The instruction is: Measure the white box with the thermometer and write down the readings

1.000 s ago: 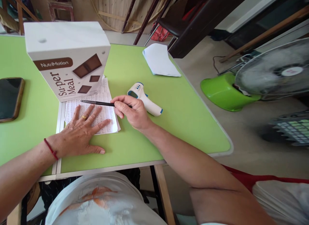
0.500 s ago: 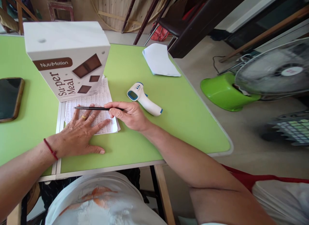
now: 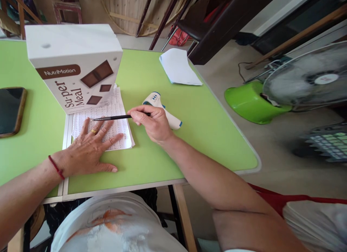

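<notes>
Left hand (image 3: 88, 147) spread flat on handwritten sheets (image 3: 118, 104); right hand (image 3: 153, 124) pinching black pen (image 3: 115, 117). Tugged sheets could tip NutriMotion Su-per Meal box (image 3: 73, 73) standing partly on them.

Pen (image 3: 116, 117) — black, paper (image 3: 117, 107) — white, green table (image 3: 214, 133)

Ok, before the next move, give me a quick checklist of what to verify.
1. Pen gripped in right hand: ok, between thumb and fingers.
2. Left hand on the paper: ok, fingers spread across its near part.
3. Paper fully in view: not ok, the box and left hand hide parts.
4. Pen tip touching paper: cannot tell from this angle.
5. Thermometer fully in view: not ok, right hand partly hides it.
6. Phone apart from both hands: ok.
</notes>
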{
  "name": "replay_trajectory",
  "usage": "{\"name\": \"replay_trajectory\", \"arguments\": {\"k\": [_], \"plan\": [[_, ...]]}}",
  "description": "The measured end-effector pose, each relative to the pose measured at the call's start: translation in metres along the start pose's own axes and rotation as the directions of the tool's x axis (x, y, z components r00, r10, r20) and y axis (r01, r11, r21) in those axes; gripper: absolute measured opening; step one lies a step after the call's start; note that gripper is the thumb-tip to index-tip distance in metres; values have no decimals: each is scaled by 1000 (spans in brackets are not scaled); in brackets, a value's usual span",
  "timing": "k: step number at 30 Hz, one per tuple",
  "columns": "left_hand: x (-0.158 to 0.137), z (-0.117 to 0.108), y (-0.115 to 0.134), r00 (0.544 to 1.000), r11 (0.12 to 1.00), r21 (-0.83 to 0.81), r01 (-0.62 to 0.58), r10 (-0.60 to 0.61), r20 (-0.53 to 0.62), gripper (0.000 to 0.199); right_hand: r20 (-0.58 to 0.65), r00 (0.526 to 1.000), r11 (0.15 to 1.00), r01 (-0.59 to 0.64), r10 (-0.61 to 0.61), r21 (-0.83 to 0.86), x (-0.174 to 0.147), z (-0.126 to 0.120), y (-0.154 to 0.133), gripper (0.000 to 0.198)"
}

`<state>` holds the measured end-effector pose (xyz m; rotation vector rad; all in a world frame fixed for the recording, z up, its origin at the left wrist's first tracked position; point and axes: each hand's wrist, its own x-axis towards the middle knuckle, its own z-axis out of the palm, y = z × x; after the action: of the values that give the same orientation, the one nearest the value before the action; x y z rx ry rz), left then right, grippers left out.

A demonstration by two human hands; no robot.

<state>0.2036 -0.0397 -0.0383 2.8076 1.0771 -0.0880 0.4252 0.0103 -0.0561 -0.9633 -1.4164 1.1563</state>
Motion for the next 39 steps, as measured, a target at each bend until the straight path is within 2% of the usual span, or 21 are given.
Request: {"name": "replay_trajectory", "arguments": {"k": [4,9,19,25,33,39], "plan": [[-1,2,-1,1000,1000,0,-11,11,-23,90,-121,990,996,-76,71,-36,4,-2,0,17],[-1,3,-2,999,1000,-8,-25,25,-47,89,-121,980,981,-171,160,-94,6,2,-7,23],[-1,1,-2,1000,1000,-15,-8,7,-21,89,-167,964,978,-207,206,11,8,-4,-6,43],[-1,0,-1,1000,1000,-22,-9,9,-14,89,-176,953,965,-257,246,-42,12,-5,-7,46],[-1,-3,0,1000,1000,6,-1,1,-2,87,-130,962,955,-259,241,-143,14,-8,-4,44],[-1,0,-1,1000,1000,-15,1,-1,-30,88,-36,939,940,-341,341,14,14,-10,-8,49]]}}
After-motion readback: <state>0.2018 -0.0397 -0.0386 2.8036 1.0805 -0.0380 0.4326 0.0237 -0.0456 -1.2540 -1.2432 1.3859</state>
